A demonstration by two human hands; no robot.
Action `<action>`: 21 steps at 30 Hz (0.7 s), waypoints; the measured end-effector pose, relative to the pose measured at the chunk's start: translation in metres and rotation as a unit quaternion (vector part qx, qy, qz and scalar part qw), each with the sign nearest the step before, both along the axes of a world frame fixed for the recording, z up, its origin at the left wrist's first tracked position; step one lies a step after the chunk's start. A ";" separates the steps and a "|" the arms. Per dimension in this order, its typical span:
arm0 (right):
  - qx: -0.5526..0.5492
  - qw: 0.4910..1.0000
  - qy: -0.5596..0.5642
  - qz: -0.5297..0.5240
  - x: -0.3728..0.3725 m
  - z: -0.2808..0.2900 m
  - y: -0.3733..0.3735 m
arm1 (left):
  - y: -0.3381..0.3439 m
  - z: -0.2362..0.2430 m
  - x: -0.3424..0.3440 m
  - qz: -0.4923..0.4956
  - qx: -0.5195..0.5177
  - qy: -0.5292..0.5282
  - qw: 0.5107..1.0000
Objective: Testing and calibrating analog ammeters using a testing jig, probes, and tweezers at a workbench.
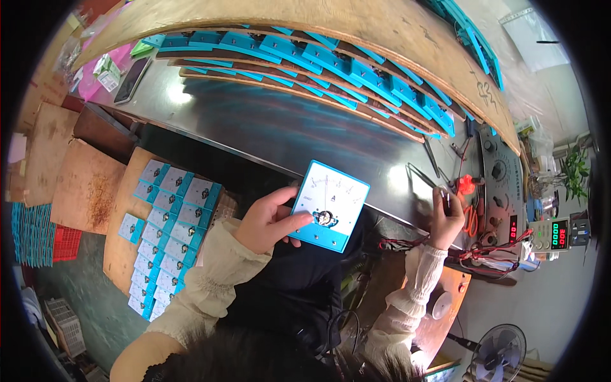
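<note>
My left hand (273,219) grips a square panel ammeter (334,197) by its left side. The meter has a white dial face, a blue rim and an open cut-out low down that shows the movement. My thumb lies on the face beside that cut-out. To the right, my right hand (447,219) is closed over the metal bench edge, fingers pinched on thin dark tweezers (420,174). The prongs point up and left, away from the meter. Part of the tweezers is hidden by my fingers.
Boards stacked with blue meter parts (293,54) span the back of the metal bench (254,127). Many meters (168,200) lie on a wooden board at left. Red and black leads (490,258), a grey dial instrument (499,172) and a digital display unit (554,234) stand right. A fan (499,353) is lower right.
</note>
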State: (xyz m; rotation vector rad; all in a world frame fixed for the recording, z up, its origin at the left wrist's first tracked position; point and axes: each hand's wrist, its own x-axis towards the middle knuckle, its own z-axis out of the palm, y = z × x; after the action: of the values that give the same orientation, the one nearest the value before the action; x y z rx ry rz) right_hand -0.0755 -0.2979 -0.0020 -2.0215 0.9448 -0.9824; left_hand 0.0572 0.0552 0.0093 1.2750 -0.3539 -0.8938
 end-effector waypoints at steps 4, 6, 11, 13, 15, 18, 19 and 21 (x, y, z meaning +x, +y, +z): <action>-0.277 0.943 0.178 0.059 -0.006 0.015 0.001 | -0.006 0.001 0.002 -0.025 0.012 -0.018 0.999; -0.260 0.935 0.226 0.079 -0.012 0.026 0.002 | -0.010 0.003 0.001 -0.028 0.009 -0.023 0.999; -0.262 0.922 0.269 0.096 -0.016 0.045 0.003 | -0.020 0.008 0.000 -0.045 -0.004 -0.010 0.999; -0.280 0.933 0.211 0.074 -0.010 0.044 0.005 | -0.023 0.009 0.000 -0.060 0.000 -0.022 0.998; -0.262 0.939 0.202 0.090 0.001 0.036 0.009 | -0.026 0.011 0.000 -0.068 0.003 -0.027 0.997; -0.254 0.947 0.187 0.067 0.017 0.017 0.022 | -0.029 0.014 -0.002 -0.077 0.003 -0.027 0.997; -0.238 0.955 0.175 0.039 0.018 0.013 0.026 | -0.030 0.016 -0.003 -0.080 0.002 -0.027 0.996; -0.260 0.959 0.098 0.049 0.015 0.015 0.035 | -0.029 0.020 -0.005 -0.091 0.003 -0.027 0.995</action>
State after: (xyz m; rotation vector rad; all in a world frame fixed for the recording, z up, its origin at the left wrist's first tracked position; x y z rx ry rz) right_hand -0.0609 -0.2628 0.0132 -2.6185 0.7221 -1.0702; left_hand 0.0523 0.0266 0.0294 1.2894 -0.5162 -1.0168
